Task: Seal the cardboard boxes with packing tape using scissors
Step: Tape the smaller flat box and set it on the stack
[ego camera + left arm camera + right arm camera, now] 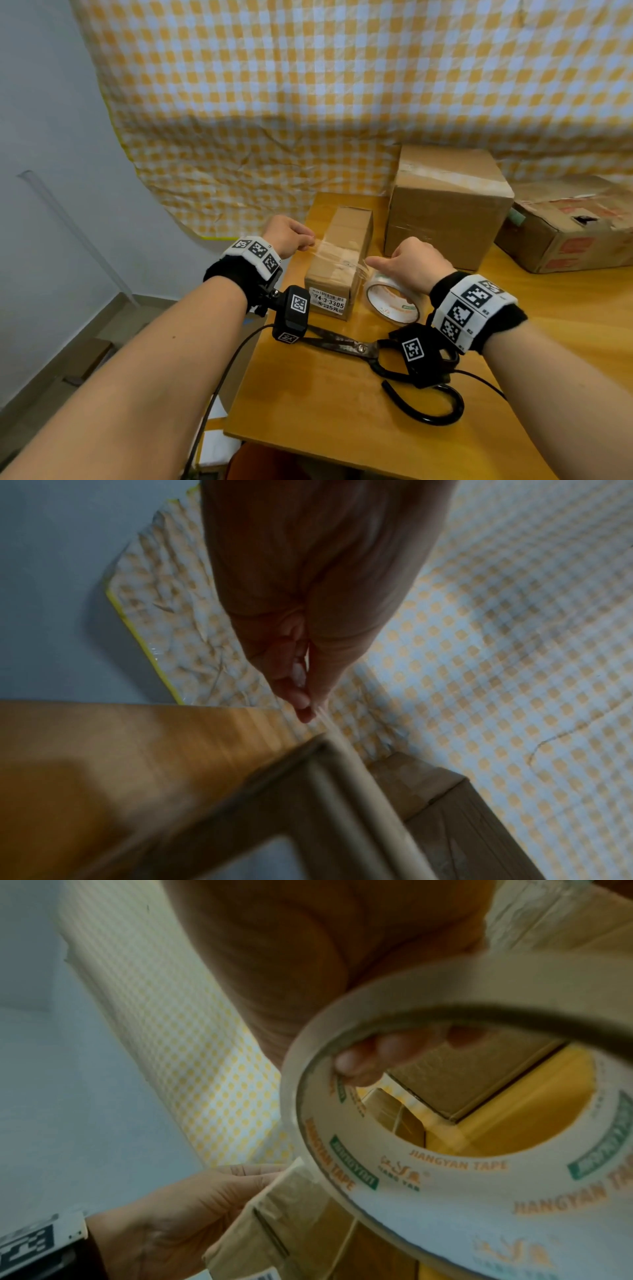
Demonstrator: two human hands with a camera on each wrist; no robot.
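Note:
A small oblong cardboard box (337,260) with a white label stands on the wooden table (342,404). A strip of clear tape (329,248) stretches across its top. My left hand (291,236) pinches the strip's free end at the box's left side; the pinch (308,696) shows in the left wrist view. My right hand (411,267) grips the tape roll (392,301) at the box's right side, fingers through its core (363,1058). Black scissors (373,356) lie on the table in front of the box, partly hidden by my wrist cameras.
A larger taped cardboard box (445,205) stands behind to the right. A worn printed box (568,226) lies at the far right. A yellow checked cloth (308,102) hangs behind the table. The table's left edge (253,359) drops off beside my left forearm.

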